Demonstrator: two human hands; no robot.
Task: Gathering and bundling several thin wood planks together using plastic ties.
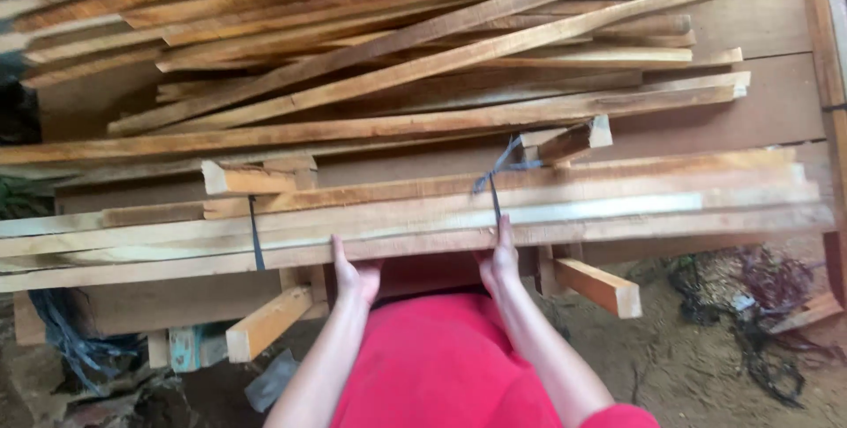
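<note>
Fingers of the left hand (pixel 356 274) curl up over the near edge of a long wooden plank (pixel 423 238), gripping it from below, while the fingers of the right hand (pixel 499 262) clasp the same edge just beside, thumb pressed to the front face. The plank lies across the front of a bundle of planks (pixel 618 194), bound by a dark strap (pixel 256 234) to the left of the hands and a knotted blue cord (pixel 496 172) just above the right hand. Behind it rises a loose pile of thin wooden strips (pixel 397 48), criss-crossed at angles. Short wooden blocks (pixel 265 322) jut out beneath. A red garment (pixel 441 366) fills the foreground above the dirt floor (pixel 706 366).
</note>
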